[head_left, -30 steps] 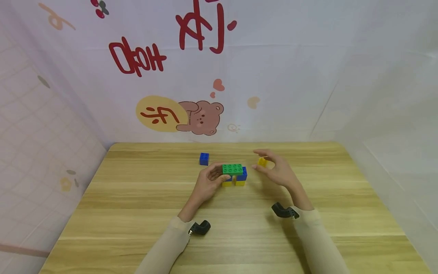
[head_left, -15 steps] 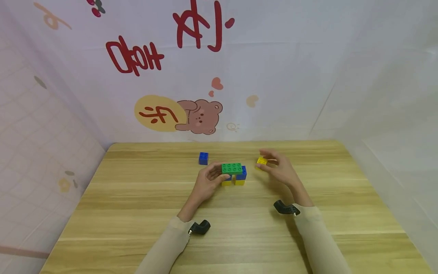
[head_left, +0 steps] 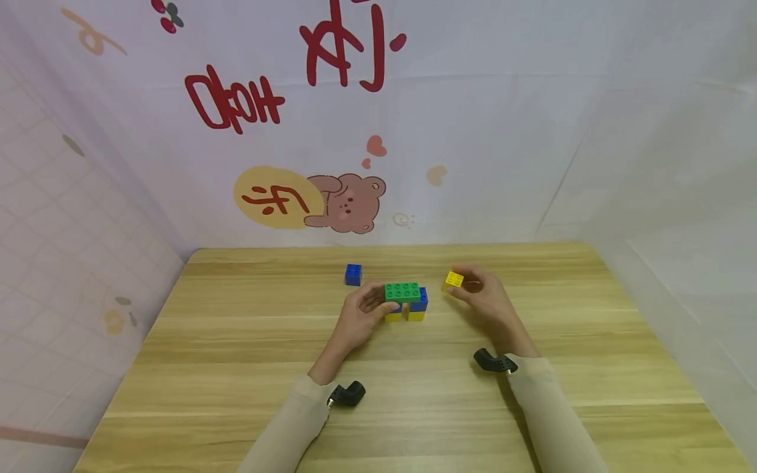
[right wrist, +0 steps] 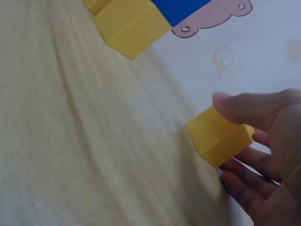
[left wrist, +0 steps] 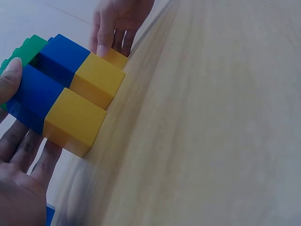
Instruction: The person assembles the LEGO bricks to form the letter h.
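Observation:
Two short stacks stand side by side, each a blue brick over a yellow brick. A long green brick with studs lies across their tops. My left hand holds this structure from its left side, thumb in front at the green and blue bricks, fingers behind. To the right, my right hand pinches a separate yellow brick between thumb and fingers. In the right wrist view that yellow brick sits at or just above the table; I cannot tell which.
A loose blue brick stands on the wooden table behind my left hand. Beyond the table's back edge hangs a pale printed cloth with a bear and red lettering. Black wrist mounts stick out from the sleeves.
My right hand's fingers have closed from around the loose yellow brick to a pinch on it. My left hand and the structure have stayed put.

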`<action>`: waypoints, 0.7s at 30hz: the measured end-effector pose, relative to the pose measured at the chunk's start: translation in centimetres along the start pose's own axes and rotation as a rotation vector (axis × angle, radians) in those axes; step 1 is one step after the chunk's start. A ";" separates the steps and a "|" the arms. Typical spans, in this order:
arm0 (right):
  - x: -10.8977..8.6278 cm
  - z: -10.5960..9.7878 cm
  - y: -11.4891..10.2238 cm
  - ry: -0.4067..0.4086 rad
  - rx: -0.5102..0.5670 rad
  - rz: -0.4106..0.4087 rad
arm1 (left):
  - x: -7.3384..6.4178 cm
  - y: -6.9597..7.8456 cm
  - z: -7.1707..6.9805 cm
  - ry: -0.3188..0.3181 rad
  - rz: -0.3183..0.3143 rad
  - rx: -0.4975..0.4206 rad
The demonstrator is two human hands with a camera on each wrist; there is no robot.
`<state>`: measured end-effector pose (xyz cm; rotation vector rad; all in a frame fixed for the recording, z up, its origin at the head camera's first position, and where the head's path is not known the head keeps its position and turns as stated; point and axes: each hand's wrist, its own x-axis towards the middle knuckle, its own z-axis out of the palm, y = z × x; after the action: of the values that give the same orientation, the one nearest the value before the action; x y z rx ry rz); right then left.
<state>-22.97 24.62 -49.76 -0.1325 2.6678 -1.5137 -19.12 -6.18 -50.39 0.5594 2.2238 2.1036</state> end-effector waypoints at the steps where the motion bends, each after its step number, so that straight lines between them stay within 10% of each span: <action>1: 0.0 0.1 0.1 0.006 0.007 0.000 | 0.0 0.0 0.0 0.000 -0.001 -0.001; 21: -0.3 0.6 -0.4 0.032 0.045 0.030 | -0.2 0.3 0.0 -0.002 -0.018 0.001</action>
<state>-22.61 23.89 -49.72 -0.0660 2.6456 -1.5791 -18.87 -6.27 -50.17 0.5386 2.2199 2.0928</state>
